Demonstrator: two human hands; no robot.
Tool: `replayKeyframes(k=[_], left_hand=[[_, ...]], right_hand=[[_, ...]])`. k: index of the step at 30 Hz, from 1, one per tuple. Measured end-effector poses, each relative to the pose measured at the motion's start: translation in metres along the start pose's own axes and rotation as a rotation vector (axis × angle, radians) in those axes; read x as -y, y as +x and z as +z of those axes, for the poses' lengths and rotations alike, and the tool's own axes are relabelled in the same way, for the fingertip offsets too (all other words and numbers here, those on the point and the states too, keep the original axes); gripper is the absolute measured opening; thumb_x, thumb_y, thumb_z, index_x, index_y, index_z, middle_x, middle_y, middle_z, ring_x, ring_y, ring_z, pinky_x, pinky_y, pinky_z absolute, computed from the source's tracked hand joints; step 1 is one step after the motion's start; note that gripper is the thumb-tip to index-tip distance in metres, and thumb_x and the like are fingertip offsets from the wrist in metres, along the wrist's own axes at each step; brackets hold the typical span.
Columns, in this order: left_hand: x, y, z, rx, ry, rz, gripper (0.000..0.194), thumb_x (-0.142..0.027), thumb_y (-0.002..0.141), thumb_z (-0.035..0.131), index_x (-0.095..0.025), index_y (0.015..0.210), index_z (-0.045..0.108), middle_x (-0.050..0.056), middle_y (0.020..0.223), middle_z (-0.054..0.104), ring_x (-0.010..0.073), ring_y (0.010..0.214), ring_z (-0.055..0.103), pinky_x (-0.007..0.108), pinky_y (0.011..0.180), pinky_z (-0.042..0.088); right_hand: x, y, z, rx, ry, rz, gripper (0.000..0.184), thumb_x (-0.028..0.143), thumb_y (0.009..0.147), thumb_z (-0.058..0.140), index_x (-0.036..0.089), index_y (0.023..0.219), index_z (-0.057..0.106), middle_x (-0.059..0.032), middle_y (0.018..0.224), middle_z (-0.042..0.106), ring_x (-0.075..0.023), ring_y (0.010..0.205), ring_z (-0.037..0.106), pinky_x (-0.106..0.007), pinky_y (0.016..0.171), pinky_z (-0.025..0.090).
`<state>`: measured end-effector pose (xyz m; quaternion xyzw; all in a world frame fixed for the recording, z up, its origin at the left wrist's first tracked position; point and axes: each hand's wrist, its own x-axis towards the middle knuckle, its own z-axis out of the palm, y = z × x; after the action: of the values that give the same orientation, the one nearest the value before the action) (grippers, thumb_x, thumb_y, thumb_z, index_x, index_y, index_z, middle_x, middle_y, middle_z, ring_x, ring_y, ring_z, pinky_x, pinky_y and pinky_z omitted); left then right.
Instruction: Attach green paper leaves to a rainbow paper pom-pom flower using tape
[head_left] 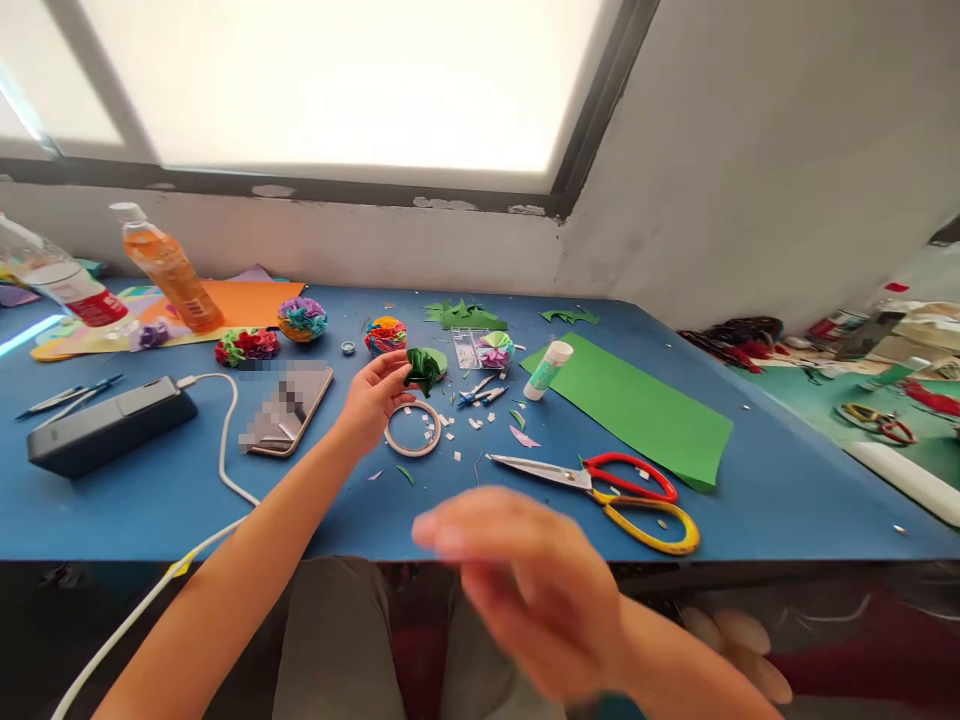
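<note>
My left hand [373,400] pinches a crumpled dark green paper piece [424,370] between thumb and fingers, above the middle of the table. Just below that hand lies a ring of tape [413,430], flat on the blue surface. Close to the camera, over the table's front edge, my right hand [536,590] is smeared by motion. Its fingers look bent, but whether they hold anything cannot be made out. Beyond it rest large scissors [592,480] with one red and one yellow handle. A glue stick [547,370] stands tilted at the edge of a green paper sheet [637,400].
Colourful paper balls [302,318] sit toward the back. On the left are a phone [291,410], a black power bank [112,425] with a white cable [229,440], and an orange drink bottle [169,265]. Paper scraps [475,423] litter the centre, and green cut pieces [466,315] lie near the wall.
</note>
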<state>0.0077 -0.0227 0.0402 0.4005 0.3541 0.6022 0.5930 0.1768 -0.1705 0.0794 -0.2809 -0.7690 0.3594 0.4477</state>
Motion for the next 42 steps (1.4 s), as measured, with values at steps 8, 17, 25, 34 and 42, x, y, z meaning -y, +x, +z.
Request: replayKeyframes(k=[8,17,25,34,42], left_hand=[[-0.011,-0.001,0.01,0.073,-0.12,-0.213,0.022,-0.028,0.071,0.068,-0.018,0.089,0.062,0.002,0.082,0.066,0.0079,0.061,0.06,0.018,0.056,0.05],[0.001,0.006,0.015,0.111,0.048,-0.155,0.03,-0.031,0.064,0.076,-0.016,0.087,0.062,0.002,0.077,0.066,0.0097,0.06,0.06,0.021,0.055,0.049],[0.014,-0.014,0.007,0.093,0.415,0.334,0.018,-0.033,0.082,0.061,-0.02,0.095,0.061,0.002,0.083,0.067,0.0145,0.074,0.064,0.025,0.064,0.051],[0.006,-0.02,0.006,0.16,0.426,0.331,0.013,-0.03,0.082,0.063,-0.02,0.09,0.063,0.004,0.089,0.067,0.016,0.081,0.065,0.02,0.057,0.052],[0.004,-0.02,0.004,0.305,0.733,0.927,0.015,-0.005,0.079,0.061,-0.018,0.087,0.065,0.005,0.083,0.066,0.0122,0.075,0.064,0.021,0.066,0.054]], right_hand=[[-0.084,0.1,-0.056,-0.009,-0.358,-0.079,0.049,0.02,0.082,0.056,0.033,0.13,0.049,-0.0045,0.138,0.046,-0.0232,0.117,0.052,-0.036,0.079,0.055],[-0.106,0.085,-0.045,-0.157,-0.029,0.161,0.043,0.029,0.08,0.062,0.029,0.121,0.05,-0.0059,0.131,0.051,-0.0212,0.107,0.058,-0.036,0.081,0.054],[-0.102,0.078,-0.035,-0.11,0.432,0.521,0.057,0.039,0.069,0.073,0.026,0.118,0.046,-0.0077,0.126,0.047,-0.0151,0.082,0.063,-0.027,0.06,0.056],[-0.102,0.079,-0.044,-0.14,0.355,0.345,0.039,0.026,0.073,0.071,0.026,0.108,0.056,-0.0057,0.118,0.059,-0.0192,0.103,0.06,-0.032,0.081,0.052],[-0.1,0.078,-0.041,-0.19,0.382,0.262,0.024,0.03,0.075,0.071,0.026,0.094,0.059,-0.0032,0.109,0.059,-0.0172,0.098,0.06,-0.031,0.083,0.052]])
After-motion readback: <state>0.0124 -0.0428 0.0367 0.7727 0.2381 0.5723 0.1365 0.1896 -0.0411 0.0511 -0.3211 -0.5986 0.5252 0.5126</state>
